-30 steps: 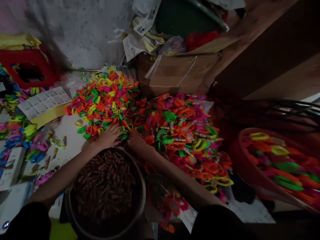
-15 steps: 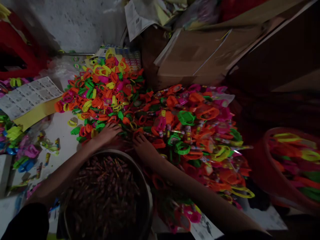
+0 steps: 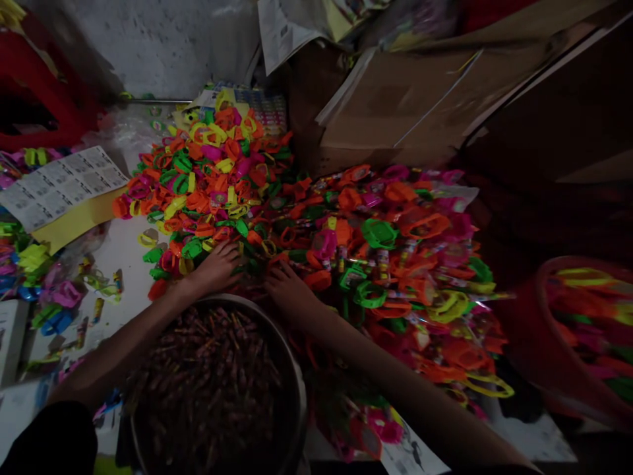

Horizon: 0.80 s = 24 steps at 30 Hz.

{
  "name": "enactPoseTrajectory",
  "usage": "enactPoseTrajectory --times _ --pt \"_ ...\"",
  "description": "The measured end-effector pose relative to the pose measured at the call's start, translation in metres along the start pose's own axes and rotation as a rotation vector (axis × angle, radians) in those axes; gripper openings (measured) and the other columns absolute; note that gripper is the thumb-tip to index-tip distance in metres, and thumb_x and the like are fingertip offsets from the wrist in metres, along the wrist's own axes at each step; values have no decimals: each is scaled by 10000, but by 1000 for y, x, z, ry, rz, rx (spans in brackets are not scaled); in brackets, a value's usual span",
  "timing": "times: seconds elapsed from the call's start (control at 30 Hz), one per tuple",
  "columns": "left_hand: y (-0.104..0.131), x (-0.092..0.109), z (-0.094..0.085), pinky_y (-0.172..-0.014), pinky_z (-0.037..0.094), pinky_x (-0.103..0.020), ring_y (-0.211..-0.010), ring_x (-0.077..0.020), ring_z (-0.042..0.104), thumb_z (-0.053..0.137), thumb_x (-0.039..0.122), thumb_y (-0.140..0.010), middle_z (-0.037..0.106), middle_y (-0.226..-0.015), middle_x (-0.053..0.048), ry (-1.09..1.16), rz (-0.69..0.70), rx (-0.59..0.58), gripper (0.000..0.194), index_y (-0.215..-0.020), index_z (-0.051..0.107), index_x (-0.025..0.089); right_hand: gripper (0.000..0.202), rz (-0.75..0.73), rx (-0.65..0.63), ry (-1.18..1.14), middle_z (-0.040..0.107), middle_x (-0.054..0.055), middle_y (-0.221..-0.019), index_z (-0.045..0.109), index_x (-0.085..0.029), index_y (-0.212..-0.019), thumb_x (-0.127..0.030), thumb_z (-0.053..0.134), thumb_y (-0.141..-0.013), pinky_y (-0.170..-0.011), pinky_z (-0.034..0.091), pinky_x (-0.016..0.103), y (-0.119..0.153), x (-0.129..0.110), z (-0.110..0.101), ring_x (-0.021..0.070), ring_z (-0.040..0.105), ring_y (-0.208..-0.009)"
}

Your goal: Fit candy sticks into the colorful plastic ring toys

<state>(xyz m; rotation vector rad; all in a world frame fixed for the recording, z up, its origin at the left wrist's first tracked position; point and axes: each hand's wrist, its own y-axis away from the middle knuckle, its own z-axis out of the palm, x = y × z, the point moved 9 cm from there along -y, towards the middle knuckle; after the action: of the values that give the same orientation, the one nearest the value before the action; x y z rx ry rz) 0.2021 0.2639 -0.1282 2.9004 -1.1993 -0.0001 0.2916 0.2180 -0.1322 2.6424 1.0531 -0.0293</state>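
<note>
Grip: left hand (image 3: pixel 220 268) and right hand (image 3: pixel 291 291) placed at toys (image 3: pixel 380 233); pinching cannot be told.
Toys: heaped on worktop (image 3: pixel 126 254).
In the way: filled bowl (image 3: pixel 298 379), set before them.
Behind: cardboard box (image 3: pixel 386 109).

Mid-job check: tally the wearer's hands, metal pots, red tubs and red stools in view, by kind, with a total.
Hands: 2 (left hand, right hand)
Metal pot: 1
Red tub: 1
Red stool: 1
Total: 5
The piled plastic pieces overlap too much to count.

Heaped plastic pieces (image 3: pixel 324 244) suggest a workshop.
</note>
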Motion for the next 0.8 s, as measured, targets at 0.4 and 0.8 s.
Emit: enactPoseTrajectory --times 0.4,0.8 --pt "4 30 12 -1073 245 -413 -1108 -221 484 396 307 -935 627 -1055 -91 71 83 -49 313 -1017 654 150 365 119 69 -173 526 161 -1207 523 -75 -1167 -88 312 -868 -961 393 334 -32 0 -32 237 483 -1141" --pt "48 -43 -9 -992 304 -430 -1201 -297 394 430 180 -890 470 -1280 -141 -132 -168 -48 352 -1224 542 167 446 281 -28 -407 562 194 -1201 482 -62 -1233 -305 463 -860 -931 419 295 -113 25 -11 233 557 -1107"
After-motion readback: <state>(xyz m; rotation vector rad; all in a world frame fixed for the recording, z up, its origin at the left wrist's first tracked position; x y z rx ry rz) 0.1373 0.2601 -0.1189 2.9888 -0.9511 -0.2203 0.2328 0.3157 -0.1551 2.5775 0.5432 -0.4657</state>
